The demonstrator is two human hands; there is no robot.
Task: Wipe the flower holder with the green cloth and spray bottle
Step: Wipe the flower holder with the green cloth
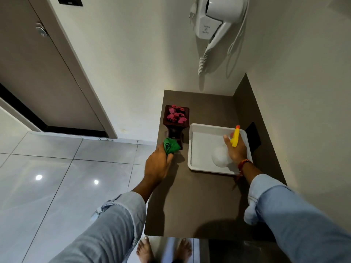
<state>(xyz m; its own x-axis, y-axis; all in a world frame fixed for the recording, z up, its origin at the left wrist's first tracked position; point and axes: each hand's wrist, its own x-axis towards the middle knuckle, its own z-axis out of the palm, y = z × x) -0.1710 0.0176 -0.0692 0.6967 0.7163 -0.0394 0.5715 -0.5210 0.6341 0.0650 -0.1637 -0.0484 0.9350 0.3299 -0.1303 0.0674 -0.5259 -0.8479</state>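
A dark wooden flower holder (175, 128) with pink petals in its top stands near the left edge of the brown counter (190, 202). My left hand (158, 165) grips a folded green cloth (171, 145) and presses it against the holder's lower front. My right hand (236, 148) holds a spray bottle (221, 157) with a yellow trigger head and a whitish body. The bottle sits over the white tray (201, 130), nozzle pointing away from me.
The white tray lies right of the holder. A dark flat object (253, 136) leans against the right backsplash. A wall-mounted hair dryer (218, 18) hangs above the counter. A door (38, 73) and tiled floor (57, 168) lie to the left.
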